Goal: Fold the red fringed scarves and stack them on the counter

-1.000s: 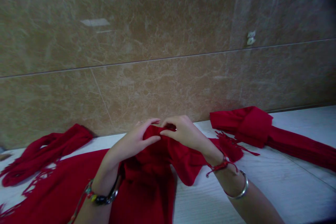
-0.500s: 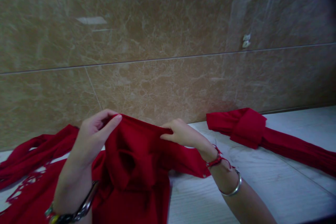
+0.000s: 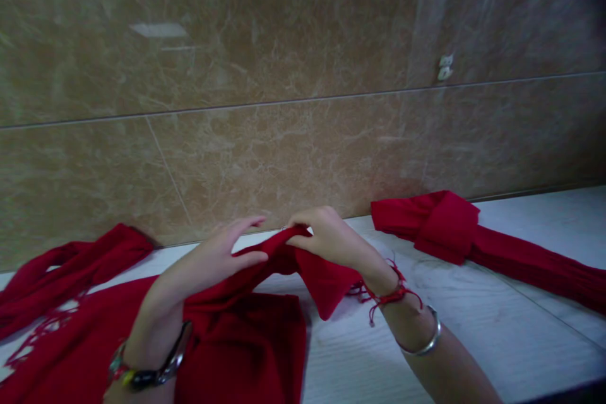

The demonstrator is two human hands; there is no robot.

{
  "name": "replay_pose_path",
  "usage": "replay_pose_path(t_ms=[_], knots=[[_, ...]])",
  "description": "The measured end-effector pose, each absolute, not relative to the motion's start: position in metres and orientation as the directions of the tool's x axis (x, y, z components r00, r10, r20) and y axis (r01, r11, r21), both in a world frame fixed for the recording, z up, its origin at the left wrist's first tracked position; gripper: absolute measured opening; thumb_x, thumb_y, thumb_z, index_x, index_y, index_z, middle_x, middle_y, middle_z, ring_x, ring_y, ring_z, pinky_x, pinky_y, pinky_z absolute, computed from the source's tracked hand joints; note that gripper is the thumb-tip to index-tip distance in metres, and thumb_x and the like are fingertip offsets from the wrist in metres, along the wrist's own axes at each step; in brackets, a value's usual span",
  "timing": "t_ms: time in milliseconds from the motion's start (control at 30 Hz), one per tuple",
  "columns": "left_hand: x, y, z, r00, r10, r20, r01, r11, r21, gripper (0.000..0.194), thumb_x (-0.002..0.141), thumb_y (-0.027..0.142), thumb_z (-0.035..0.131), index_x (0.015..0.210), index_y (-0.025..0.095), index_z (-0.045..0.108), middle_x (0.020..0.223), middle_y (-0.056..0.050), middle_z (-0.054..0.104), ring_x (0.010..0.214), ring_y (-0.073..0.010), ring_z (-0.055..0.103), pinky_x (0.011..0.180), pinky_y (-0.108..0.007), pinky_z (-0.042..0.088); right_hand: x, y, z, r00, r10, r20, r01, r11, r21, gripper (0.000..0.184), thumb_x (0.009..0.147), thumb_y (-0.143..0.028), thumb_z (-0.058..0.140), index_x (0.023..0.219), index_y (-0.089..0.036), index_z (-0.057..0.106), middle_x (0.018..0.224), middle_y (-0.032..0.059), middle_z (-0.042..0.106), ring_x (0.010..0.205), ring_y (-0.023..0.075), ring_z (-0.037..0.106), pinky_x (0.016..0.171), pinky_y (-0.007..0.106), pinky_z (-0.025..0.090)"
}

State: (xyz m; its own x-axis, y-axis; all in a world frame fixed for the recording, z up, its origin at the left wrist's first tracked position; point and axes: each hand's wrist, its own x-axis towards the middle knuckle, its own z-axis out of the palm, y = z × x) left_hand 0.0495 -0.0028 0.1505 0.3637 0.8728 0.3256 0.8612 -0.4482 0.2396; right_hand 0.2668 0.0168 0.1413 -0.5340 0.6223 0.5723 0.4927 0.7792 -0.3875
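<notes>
A red scarf [image 3: 250, 341] lies spread over the surface in front of me, with part of it lifted in a gathered fold. My right hand [image 3: 331, 237] pinches the top of that raised fold between thumb and fingers, and a loose pointed flap hangs below it. My left hand [image 3: 203, 265] is just left of the right one, thumb and fingers apart, beside the lifted cloth. Whether its palm touches the fabric I cannot tell. Bracelets circle both wrists.
A second red cloth [image 3: 104, 259], bunched up, lies at the far left, near some fringe [image 3: 45, 328]. To the right rests a folded red scarf [image 3: 447, 227] with a long trailing end. A brown marble-patterned wall [image 3: 284, 158] rises behind the pale wood-grain surface [image 3: 379, 353].
My left hand has let go of the scarf's upper edge and moved right, towards my right hand. The stretched cloth has collapsed into a narrow fold, still held by my right hand.
</notes>
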Motion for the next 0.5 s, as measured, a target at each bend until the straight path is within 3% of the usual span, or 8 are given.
replay_pose_path(t_ms=[67, 133, 200, 300, 400, 500], knots=[[0.067, -0.004, 0.151, 0.450, 0.856, 0.253, 0.784, -0.515, 0.346, 0.035, 0.074, 0.044, 0.049, 0.101, 0.024, 0.059, 0.102, -0.001, 0.064, 0.093, -0.0184, 0.057, 0.083, -0.031, 0.043, 0.268, 0.014, 0.143, -0.501, 0.639, 0.583, 0.503, 0.764, -0.404, 0.007, 0.074, -0.017, 0.059, 0.074, -0.016, 0.066, 0.067, -0.0001, 0.064, 0.060, 0.0084, 0.051, 0.056, 0.019, 0.032], [0.070, -0.008, 0.156, 0.406, 0.864, 0.298, 0.741, -0.502, 0.447, 0.026, 0.075, 0.042, 0.047, 0.082, 0.022, 0.062, 0.080, 0.001, 0.065, 0.075, -0.0157, 0.059, 0.071, -0.026, 0.047, 0.272, 0.014, 0.146, -0.481, 0.656, 0.581, 0.512, 0.748, -0.422, 0.006, 0.074, -0.019, 0.060, 0.075, -0.016, 0.065, 0.067, -0.0004, 0.063, 0.060, 0.0084, 0.051, 0.055, 0.019, 0.032], [0.061, -0.012, 0.162, 0.272, 0.869, 0.414, 0.673, -0.479, 0.563, 0.023, 0.074, 0.041, 0.050, 0.073, 0.020, 0.060, 0.067, 0.002, 0.061, 0.064, -0.0135, 0.056, 0.060, -0.023, 0.046, 0.277, 0.017, 0.147, -0.507, 0.665, 0.548, 0.526, 0.743, -0.415, 0.007, 0.073, -0.021, 0.061, 0.075, -0.015, 0.065, 0.066, -0.0009, 0.062, 0.059, 0.0082, 0.050, 0.055, 0.019, 0.032], [0.044, -0.018, 0.168, 0.012, 0.838, 0.545, 0.498, -0.478, 0.724, 0.020, 0.070, 0.038, 0.056, 0.074, 0.019, 0.058, 0.065, 0.004, 0.058, 0.057, -0.0105, 0.053, 0.052, -0.019, 0.043, 0.281, 0.026, 0.145, -0.586, 0.668, 0.458, 0.556, 0.743, -0.372, 0.007, 0.073, -0.021, 0.061, 0.073, -0.015, 0.065, 0.061, -0.0016, 0.060, 0.054, 0.0075, 0.046, 0.053, 0.020, 0.030], [0.033, -0.021, 0.171, -0.220, 0.759, 0.613, 0.382, -0.511, 0.770, 0.020, 0.065, 0.035, 0.061, 0.077, 0.020, 0.057, 0.065, 0.005, 0.056, 0.055, -0.0076, 0.051, 0.051, -0.016, 0.042, 0.281, 0.034, 0.141, -0.620, 0.674, 0.403, 0.579, 0.739, -0.345, 0.007, 0.073, -0.018, 0.060, 0.074, -0.014, 0.066, 0.063, -0.0004, 0.061, 0.054, 0.0079, 0.047, 0.053, 0.021, 0.030], [0.026, -0.021, 0.172, -0.308, 0.706, 0.638, 0.458, -0.477, 0.750, 0.024, 0.062, 0.035, 0.063, 0.080, 0.020, 0.057, 0.066, 0.005, 0.055, 0.056, -0.0071, 0.050, 0.050, -0.015, 0.040, 0.283, 0.034, 0.143, -0.562, 0.693, 0.452, 0.599, 0.718, -0.356, 0.008, 0.072, -0.015, 0.059, 0.075, -0.014, 0.066, 0.067, 0.0010, 0.063, 0.058, 0.0094, 0.051, 0.056, 0.021, 0.033]])
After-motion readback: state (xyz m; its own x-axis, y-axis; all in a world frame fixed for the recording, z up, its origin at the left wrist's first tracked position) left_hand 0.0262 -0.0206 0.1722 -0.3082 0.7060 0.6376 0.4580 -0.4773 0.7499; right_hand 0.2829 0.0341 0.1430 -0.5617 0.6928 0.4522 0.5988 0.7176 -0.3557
